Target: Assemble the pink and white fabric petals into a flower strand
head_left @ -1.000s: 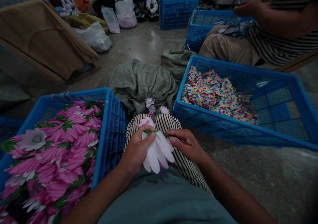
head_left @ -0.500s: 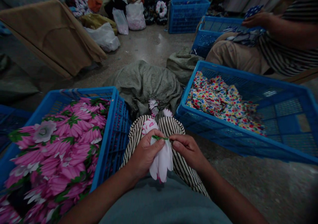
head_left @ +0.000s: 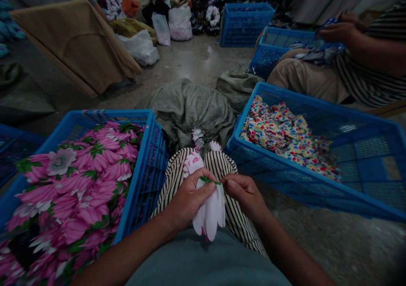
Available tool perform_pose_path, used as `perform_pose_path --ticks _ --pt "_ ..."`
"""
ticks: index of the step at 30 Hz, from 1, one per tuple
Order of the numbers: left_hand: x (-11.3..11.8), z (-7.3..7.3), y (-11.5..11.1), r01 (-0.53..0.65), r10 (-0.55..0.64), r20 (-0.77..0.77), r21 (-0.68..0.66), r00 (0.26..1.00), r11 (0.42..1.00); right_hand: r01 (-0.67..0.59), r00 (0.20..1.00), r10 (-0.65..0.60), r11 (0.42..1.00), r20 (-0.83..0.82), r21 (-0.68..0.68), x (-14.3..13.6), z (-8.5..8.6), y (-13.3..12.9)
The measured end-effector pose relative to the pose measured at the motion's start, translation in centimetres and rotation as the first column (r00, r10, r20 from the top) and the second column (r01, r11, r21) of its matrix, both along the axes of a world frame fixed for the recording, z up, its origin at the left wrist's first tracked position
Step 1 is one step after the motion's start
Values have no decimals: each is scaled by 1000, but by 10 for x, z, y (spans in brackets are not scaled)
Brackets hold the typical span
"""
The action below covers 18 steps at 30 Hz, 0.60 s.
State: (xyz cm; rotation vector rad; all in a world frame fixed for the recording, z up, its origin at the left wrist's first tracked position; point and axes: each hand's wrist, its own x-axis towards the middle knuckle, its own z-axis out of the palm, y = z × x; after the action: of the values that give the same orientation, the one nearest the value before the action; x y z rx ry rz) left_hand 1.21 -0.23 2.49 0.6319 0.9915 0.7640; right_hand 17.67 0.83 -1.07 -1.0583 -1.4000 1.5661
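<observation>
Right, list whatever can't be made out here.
Head view, all:
- Anything pinched in the right hand's fingers: too small, dim.
- Floor of the left blue plastic crate: buried under pink flower pieces.
- The left hand's lower fingers: behind long white petals.
- Striped-shirted co-worker's head: cut off by the picture edge.

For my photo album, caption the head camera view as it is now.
Bare left hand pinching a white petal piece, beside a blue crate of pink petal pieces.
</observation>
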Motion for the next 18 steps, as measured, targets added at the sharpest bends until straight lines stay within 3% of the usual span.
perform_pose_path --ticks 3,10,18 --pt "-1 0 0 -12 11 -28 -11 1000 1000 22 999 -22 1000 25 14 6 -2 1" --pt "-2 -4 1 -18 22 -126 35 992 999 -132 975 99 978 198 160 15 11 9" --pt "-3 7 6 109 -15 -355 246 935 963 -343 861 201 907 468 243 20 24 15"
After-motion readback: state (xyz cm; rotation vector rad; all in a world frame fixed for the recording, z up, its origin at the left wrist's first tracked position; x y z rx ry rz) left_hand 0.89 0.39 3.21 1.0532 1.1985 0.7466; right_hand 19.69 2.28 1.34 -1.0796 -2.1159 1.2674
